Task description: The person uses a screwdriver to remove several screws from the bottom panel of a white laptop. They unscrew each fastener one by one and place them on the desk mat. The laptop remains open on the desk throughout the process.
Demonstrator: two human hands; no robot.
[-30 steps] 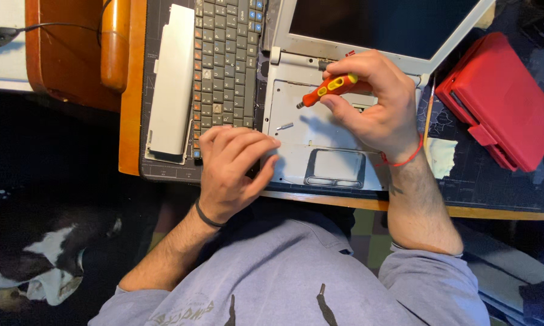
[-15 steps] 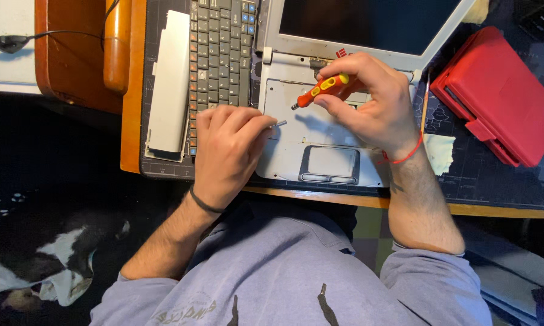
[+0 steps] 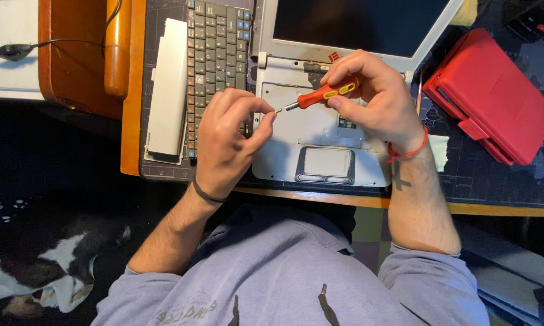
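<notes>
wooden desk edge, dark floor, dim light

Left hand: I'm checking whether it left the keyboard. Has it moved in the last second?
Yes. The left hand has shifted right, off the detached keyboard, up to the screwdriver tip over the laptop's palm rest.

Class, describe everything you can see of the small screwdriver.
The screwdriver has a stubby orange handle with yellow inlays, plastic by its look, and a short metal shaft. It lies nearly level, tip pointing left, above the opened laptop's grey palm rest. The right hand grips the handle; the left hand pinches at the tip.
</notes>
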